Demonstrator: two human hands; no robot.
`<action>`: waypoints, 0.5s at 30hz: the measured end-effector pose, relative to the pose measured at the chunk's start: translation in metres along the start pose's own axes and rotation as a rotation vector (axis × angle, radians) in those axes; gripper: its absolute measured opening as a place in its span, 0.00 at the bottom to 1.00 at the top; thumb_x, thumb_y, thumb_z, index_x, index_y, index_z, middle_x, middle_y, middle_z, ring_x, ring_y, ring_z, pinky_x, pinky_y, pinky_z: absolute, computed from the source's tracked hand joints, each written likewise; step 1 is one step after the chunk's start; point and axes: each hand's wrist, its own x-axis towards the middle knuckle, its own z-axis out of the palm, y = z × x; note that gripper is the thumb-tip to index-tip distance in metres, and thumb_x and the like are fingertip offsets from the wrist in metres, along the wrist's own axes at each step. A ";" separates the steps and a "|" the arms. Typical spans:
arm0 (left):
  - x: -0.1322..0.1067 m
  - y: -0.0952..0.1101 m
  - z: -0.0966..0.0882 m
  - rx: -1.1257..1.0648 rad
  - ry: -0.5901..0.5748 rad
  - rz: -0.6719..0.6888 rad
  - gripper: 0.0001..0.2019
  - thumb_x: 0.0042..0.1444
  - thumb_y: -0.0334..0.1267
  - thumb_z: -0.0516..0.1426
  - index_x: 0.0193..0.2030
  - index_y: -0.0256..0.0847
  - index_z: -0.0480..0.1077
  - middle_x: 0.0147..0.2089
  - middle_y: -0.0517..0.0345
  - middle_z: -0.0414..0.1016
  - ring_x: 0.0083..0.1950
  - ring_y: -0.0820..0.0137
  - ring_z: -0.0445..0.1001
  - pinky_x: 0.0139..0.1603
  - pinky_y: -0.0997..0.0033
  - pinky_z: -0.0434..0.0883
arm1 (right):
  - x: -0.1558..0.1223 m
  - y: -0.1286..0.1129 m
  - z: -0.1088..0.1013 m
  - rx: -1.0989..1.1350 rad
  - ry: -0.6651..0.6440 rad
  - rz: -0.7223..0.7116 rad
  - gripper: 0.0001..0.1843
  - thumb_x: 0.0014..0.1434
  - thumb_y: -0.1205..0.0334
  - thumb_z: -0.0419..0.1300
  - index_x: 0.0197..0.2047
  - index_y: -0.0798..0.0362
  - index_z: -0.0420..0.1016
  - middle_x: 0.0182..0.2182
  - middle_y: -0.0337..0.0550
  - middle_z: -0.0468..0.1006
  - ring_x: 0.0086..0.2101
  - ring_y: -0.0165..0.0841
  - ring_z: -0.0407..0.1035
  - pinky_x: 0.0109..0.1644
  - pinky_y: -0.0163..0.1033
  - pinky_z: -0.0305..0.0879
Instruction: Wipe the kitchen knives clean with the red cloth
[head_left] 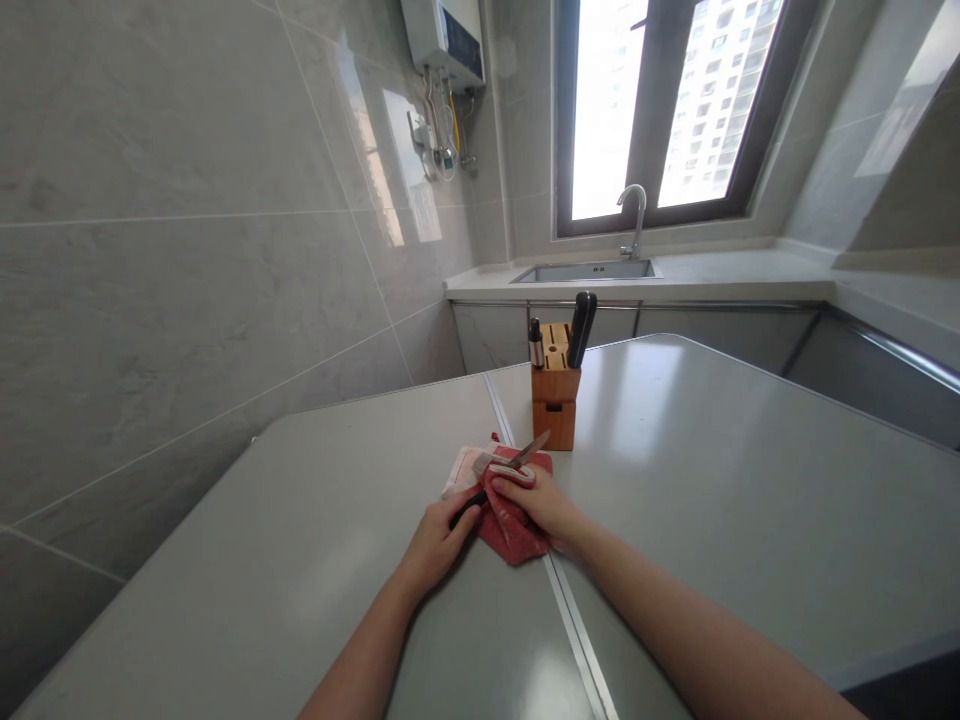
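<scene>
My left hand (441,538) is closed round the black handle of a knife (531,447), whose blade points away to the upper right. A red and white cloth (517,530) is bunched over the middle of the knife, hiding part of the blade. My right hand (546,508) grips this cloth against the blade, with the thumb on top. Just beyond the blade tip stands a wooden knife block (555,385). It holds a large black-handled tool (581,330) on the right and a smaller dark handle (535,343) on the left.
The pale table (360,490) has a metal seam (574,620) running through its middle. Behind it is a counter (720,270) with a sink (589,272) and a tap (637,215) under a window. A water heater (446,40) hangs on the tiled wall.
</scene>
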 end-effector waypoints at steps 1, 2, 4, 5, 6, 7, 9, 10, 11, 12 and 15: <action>0.000 0.000 0.000 0.004 0.009 0.001 0.16 0.61 0.44 0.48 0.45 0.39 0.72 0.38 0.55 0.76 0.38 0.66 0.71 0.42 0.71 0.66 | 0.000 0.000 0.000 0.002 -0.006 0.000 0.17 0.46 0.51 0.66 0.36 0.54 0.76 0.32 0.41 0.79 0.34 0.36 0.71 0.40 0.40 0.65; -0.001 0.000 0.000 0.005 0.014 0.004 0.16 0.61 0.44 0.48 0.45 0.39 0.72 0.38 0.56 0.76 0.38 0.67 0.71 0.41 0.71 0.66 | 0.000 0.000 0.000 0.002 -0.010 0.000 0.17 0.46 0.51 0.66 0.36 0.54 0.76 0.32 0.41 0.78 0.34 0.35 0.71 0.40 0.40 0.65; -0.001 0.001 0.000 0.003 0.022 0.011 0.16 0.61 0.43 0.48 0.46 0.39 0.72 0.39 0.55 0.76 0.39 0.67 0.71 0.42 0.71 0.65 | 0.000 0.000 0.000 -0.008 -0.015 -0.002 0.16 0.47 0.52 0.66 0.36 0.54 0.76 0.32 0.41 0.78 0.34 0.35 0.70 0.40 0.40 0.65; -0.001 0.002 0.000 0.003 0.027 0.012 0.16 0.61 0.43 0.48 0.47 0.39 0.72 0.40 0.55 0.76 0.39 0.67 0.71 0.42 0.71 0.65 | 0.000 0.000 0.000 -0.016 -0.013 -0.002 0.16 0.47 0.52 0.66 0.36 0.53 0.76 0.32 0.41 0.78 0.34 0.35 0.70 0.40 0.40 0.65; -0.001 0.002 -0.001 0.005 0.032 0.011 0.16 0.61 0.44 0.48 0.47 0.39 0.72 0.40 0.55 0.76 0.39 0.66 0.71 0.42 0.71 0.65 | 0.000 0.000 0.000 -0.023 -0.009 -0.001 0.16 0.47 0.52 0.66 0.36 0.53 0.76 0.32 0.42 0.78 0.34 0.36 0.70 0.40 0.40 0.65; -0.001 0.003 -0.001 0.007 0.036 0.009 0.16 0.61 0.44 0.48 0.47 0.39 0.72 0.40 0.54 0.76 0.39 0.66 0.70 0.42 0.71 0.65 | 0.000 -0.001 0.000 -0.031 -0.001 0.001 0.17 0.47 0.51 0.66 0.36 0.53 0.76 0.32 0.42 0.78 0.35 0.36 0.70 0.41 0.41 0.65; -0.002 0.004 -0.001 0.008 0.043 0.003 0.17 0.61 0.44 0.48 0.46 0.39 0.73 0.39 0.54 0.76 0.38 0.66 0.70 0.42 0.71 0.65 | 0.000 -0.001 0.000 -0.042 0.014 0.006 0.18 0.46 0.51 0.66 0.37 0.53 0.76 0.33 0.42 0.78 0.36 0.37 0.71 0.42 0.42 0.65; -0.002 0.005 -0.001 0.008 0.046 0.000 0.17 0.61 0.44 0.48 0.45 0.38 0.73 0.39 0.54 0.76 0.38 0.66 0.70 0.41 0.71 0.65 | 0.000 -0.002 0.000 -0.044 0.018 0.009 0.18 0.46 0.50 0.66 0.37 0.53 0.76 0.33 0.43 0.78 0.36 0.37 0.71 0.42 0.42 0.65; -0.002 0.005 -0.001 0.007 0.048 -0.002 0.17 0.61 0.44 0.48 0.44 0.38 0.73 0.39 0.54 0.76 0.37 0.67 0.70 0.41 0.71 0.65 | 0.000 -0.002 0.000 -0.045 0.018 0.010 0.18 0.46 0.50 0.66 0.37 0.53 0.76 0.34 0.43 0.78 0.37 0.38 0.71 0.43 0.42 0.65; -0.002 0.006 -0.001 0.006 0.050 -0.001 0.16 0.61 0.44 0.48 0.43 0.38 0.73 0.38 0.54 0.76 0.37 0.67 0.70 0.40 0.71 0.65 | -0.001 -0.002 0.000 -0.046 0.016 0.008 0.18 0.46 0.50 0.66 0.37 0.53 0.76 0.34 0.43 0.78 0.37 0.38 0.71 0.43 0.42 0.65; -0.002 0.006 -0.002 0.002 0.058 0.003 0.15 0.61 0.44 0.49 0.41 0.38 0.74 0.37 0.55 0.76 0.36 0.67 0.69 0.40 0.72 0.65 | -0.001 -0.004 0.001 -0.041 0.011 -0.001 0.18 0.46 0.50 0.66 0.37 0.53 0.76 0.34 0.43 0.78 0.38 0.39 0.71 0.44 0.43 0.65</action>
